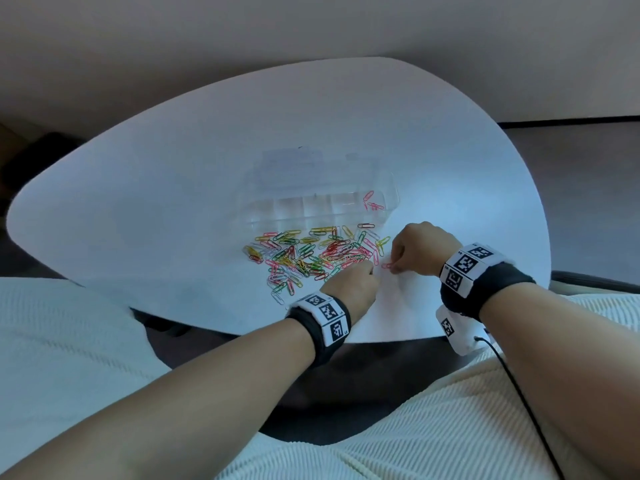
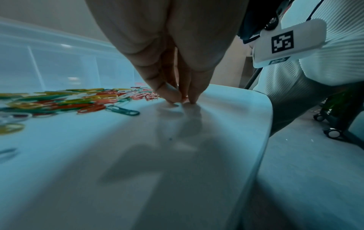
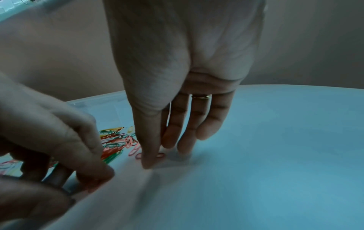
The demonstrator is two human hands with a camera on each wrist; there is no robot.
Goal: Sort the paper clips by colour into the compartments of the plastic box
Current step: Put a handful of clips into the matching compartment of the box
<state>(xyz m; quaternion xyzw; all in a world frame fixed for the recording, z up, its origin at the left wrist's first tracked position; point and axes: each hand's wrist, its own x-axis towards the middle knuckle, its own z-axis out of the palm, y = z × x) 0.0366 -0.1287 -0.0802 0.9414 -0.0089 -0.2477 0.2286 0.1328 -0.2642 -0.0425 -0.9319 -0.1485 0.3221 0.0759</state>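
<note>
From the head view, little of the sorting is judged done: a few pink clips lie in the rightmost compartment of the plastic box, while the mixed pile is spread at 6 o'clock of the box on the table. A pink clip is pinched at the table by the right hand; the left hand is curled beside it.

In the left wrist view, fingertips are pressed together around something reddish (too small to identify).

In the right wrist view, thumb and forefinger are closed on the pink clip, the other fingers relaxed.
</note>
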